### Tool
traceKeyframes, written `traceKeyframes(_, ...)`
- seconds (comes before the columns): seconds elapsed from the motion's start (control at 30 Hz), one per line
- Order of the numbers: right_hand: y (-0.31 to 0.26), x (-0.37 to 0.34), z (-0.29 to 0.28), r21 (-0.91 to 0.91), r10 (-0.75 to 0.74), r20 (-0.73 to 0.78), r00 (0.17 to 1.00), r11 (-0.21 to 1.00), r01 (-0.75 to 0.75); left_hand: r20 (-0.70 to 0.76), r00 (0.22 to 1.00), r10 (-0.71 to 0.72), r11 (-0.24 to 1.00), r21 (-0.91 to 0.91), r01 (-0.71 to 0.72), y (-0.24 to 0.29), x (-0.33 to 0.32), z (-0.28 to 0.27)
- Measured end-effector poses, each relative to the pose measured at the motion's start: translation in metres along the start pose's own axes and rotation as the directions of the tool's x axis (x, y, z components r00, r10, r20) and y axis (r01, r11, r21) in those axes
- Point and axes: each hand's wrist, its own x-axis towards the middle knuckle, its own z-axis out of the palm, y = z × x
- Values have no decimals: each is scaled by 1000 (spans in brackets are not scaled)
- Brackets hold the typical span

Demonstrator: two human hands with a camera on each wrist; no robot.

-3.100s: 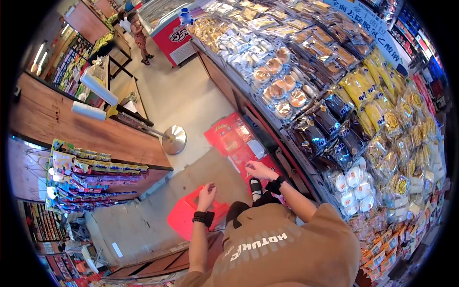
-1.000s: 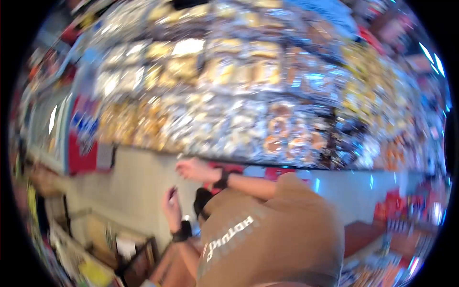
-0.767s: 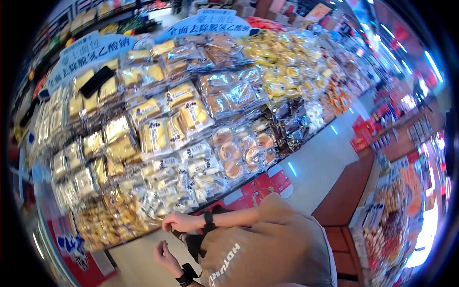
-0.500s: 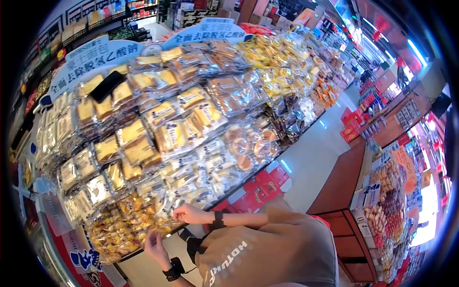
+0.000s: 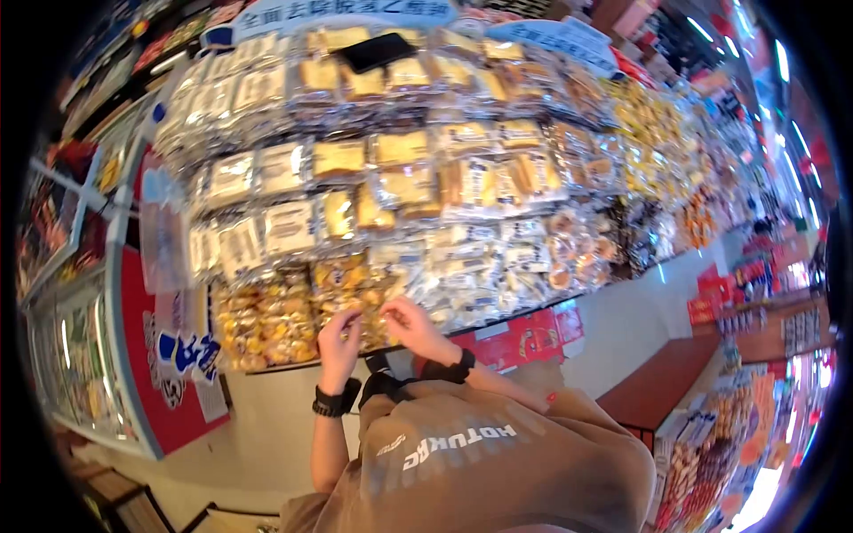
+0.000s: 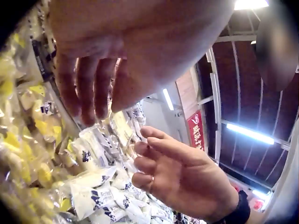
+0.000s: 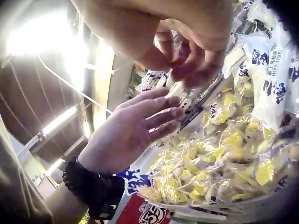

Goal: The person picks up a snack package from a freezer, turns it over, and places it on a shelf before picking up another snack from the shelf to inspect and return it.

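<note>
Both of my hands hover at the front edge of a bakery display, with nothing held. My left hand (image 5: pixel 339 351) is above small yellow-and-clear wrapped buns (image 5: pixel 267 324), its fingers loosely bent. Just to its right, my right hand (image 5: pixel 410 324) has its fingers loosely curled near white-wrapped bread packets (image 5: pixel 462 266). The left wrist view has the right hand (image 6: pixel 187 182) palm-on, a short way from the left fingers (image 6: pixel 84 93). In the right wrist view, the left hand (image 7: pixel 131 128) stretches its fingers beside the wrapped buns, below the curled right fingers (image 7: pixel 201 65).
Bagged sliced bread (image 5: pixel 338 160) fills the display's upper rows, and a black phone-like slab (image 5: pixel 378 51) lies on top. A glass-topped freezer (image 5: pixel 89 355) stands left. Red cartons (image 5: pixel 524 342) sit on the floor under the display's edge. A wooden counter (image 5: pixel 662 382) is at right.
The view has turned from the aisle with a red stool to face the bread display. Both hands have come over its front edge, above the wrapped buns; neither has taken anything.
</note>
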Motion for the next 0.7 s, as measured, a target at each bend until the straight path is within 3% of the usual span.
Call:
traceKeyframes(0.03,8,2,2,146,147,37,988,978,-151,-2,1000,18,1000,-25,-18,4,9,-1)
traceKeyframes(0.07,1,7,4,191,130,12,991,973,-130,0,999,41,998,-52,-41,8,20,-2)
traceKeyframes(0.1,-15,12,4,224,161,15,987,961,-160,19,986,164,986,19,-165,22,35,-10)
traceKeyframes(0.17,-35,30,1,266,182,12,983,947,-178,34,980,197,980,20,-198,36,64,-17)
traceKeyframes(0.23,-43,53,-12,37,236,41,971,971,-237,62,970,233,972,0,-234,51,93,-23)
traceKeyframes(0.33,-51,105,-34,-28,108,-106,988,993,-111,104,906,411,902,96,-420,71,152,-21)
traceKeyframes(0.37,-57,121,-41,68,93,-150,984,994,-84,123,856,502,858,53,-511,72,179,-18)
traceKeyframes(0.4,-63,135,-45,159,79,-204,976,986,-47,174,851,496,857,62,-512,87,201,-19)
traceKeyframes(0.43,-61,147,-50,156,57,-245,968,988,-19,215,897,387,910,66,-408,81,236,-12)
traceKeyframes(0.47,-59,159,-58,154,31,-278,960,988,13,207,868,451,886,13,-464,89,261,-7)
traceKeyframes(0.57,-65,185,-80,90,-27,-265,964,995,53,144,821,552,819,90,-567,84,355,7)
traceKeyframes(0.6,-58,195,-91,79,-43,-282,959,995,68,207,858,470,838,200,-507,97,379,8)
traceKeyframes(0.67,-52,212,-110,41,37,-317,948,999,-25,145,777,612,723,296,-625,107,424,15)
traceKeyframes(0.7,-57,217,-123,68,115,-291,950,993,-99,127,772,623,680,401,-614,114,446,20)
